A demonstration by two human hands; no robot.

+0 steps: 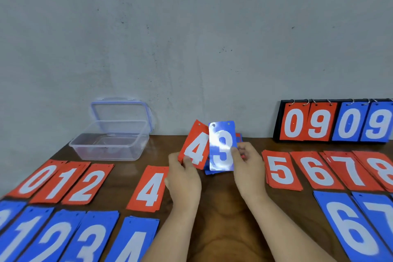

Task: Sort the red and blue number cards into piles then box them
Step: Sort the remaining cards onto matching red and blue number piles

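Note:
My left hand (184,178) holds a red card numbered 4 (194,147) upright above the table's middle. Beside it my right hand (247,166) holds a glossy blue card numbered 3 (222,147), which overlaps the red card's right edge. Behind both cards lies a small loose heap of cards (239,137), mostly hidden. Red piles 0, 1 and 2 (61,181) lie at the left, a red 4 pile (150,189) next to my left hand, and red piles 5 to 8 (319,170) at the right. Blue piles (63,238) fill the front left, blue 6 and 7 (353,225) the front right.
A clear plastic box (110,144) with its lid open stands at the back left against the grey wall. A black flip scoreboard (336,122) showing 09 in red and 09 in blue stands at the back right. The wooden table (221,219) shows between my forearms.

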